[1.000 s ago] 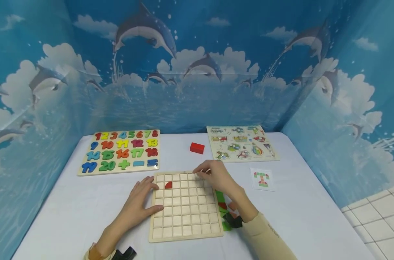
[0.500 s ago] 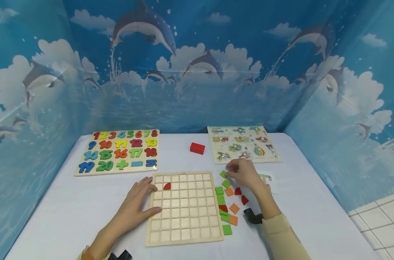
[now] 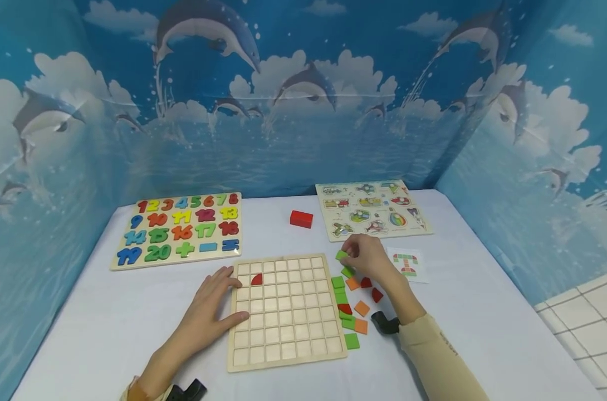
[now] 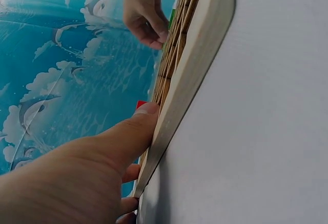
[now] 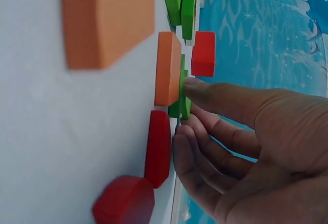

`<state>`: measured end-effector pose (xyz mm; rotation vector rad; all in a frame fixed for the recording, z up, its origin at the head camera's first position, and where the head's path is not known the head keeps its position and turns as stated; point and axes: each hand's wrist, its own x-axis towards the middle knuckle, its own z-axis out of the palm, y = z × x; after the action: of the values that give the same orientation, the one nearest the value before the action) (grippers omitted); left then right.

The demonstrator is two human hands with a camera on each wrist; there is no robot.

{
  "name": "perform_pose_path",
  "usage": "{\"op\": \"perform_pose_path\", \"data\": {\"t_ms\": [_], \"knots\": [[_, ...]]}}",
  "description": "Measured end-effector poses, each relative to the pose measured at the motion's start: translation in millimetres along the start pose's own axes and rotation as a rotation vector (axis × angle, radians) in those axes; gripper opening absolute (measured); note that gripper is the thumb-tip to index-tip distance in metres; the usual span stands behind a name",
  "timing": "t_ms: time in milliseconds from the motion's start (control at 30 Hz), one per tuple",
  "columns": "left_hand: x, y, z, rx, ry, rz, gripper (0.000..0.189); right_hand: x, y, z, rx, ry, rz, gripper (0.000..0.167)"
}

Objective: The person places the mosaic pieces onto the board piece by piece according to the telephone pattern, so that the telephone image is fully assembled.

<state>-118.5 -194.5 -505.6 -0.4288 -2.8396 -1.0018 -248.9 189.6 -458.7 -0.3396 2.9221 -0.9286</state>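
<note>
A wooden grid board (image 3: 288,365) lies on the table, with one red quarter-round tile (image 3: 257,279) in a cell near its upper left. My left hand (image 3: 210,306) rests along the board's left edge, thumb (image 4: 146,110) on the rim and fingers spread. Beyond the board's upper right corner, my right hand (image 3: 367,257) pinches a green square tile (image 3: 341,255) between thumb and fingers. A second green tile (image 3: 347,272) lies just below that hand. In the right wrist view, an orange tile (image 5: 168,69) and a red tile (image 5: 158,149) lie close to the fingertips.
More green, orange (image 3: 362,308) and red (image 3: 377,295) tiles lie along the board's right side. A pattern card (image 3: 407,264) sits further right. Behind are a number puzzle (image 3: 178,231), a red block (image 3: 301,219) and a picture puzzle (image 3: 373,211).
My right hand has moved from the board's upper right part rightward to the green tiles, uncovering the loose tiles. The left hand stays at the board's left edge.
</note>
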Motion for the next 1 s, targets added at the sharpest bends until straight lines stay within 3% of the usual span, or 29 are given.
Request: {"op": "perform_pose_path", "data": {"t_ms": [333,633,833,1000], "knots": [[2.8,-0.3,0.5,0.011,-0.006,0.002,0.058,3.3,2,4,0.057,-0.026,-0.053,0.024],[-0.1,-1.8,1.4,0.015,-0.004,-0.008,0.057,2.9,1,7,0.081,0.028,-0.095,0.012],[-0.3,-1.6,1.6,0.021,0.0,0.005,0.058,1.6,-2,7,0.121,0.031,-0.123,0.014],[-0.1,-1.0,0.0,0.022,0.007,0.022,0.056,1.2,-13,5,0.145,0.082,-0.168,0.014]]}}
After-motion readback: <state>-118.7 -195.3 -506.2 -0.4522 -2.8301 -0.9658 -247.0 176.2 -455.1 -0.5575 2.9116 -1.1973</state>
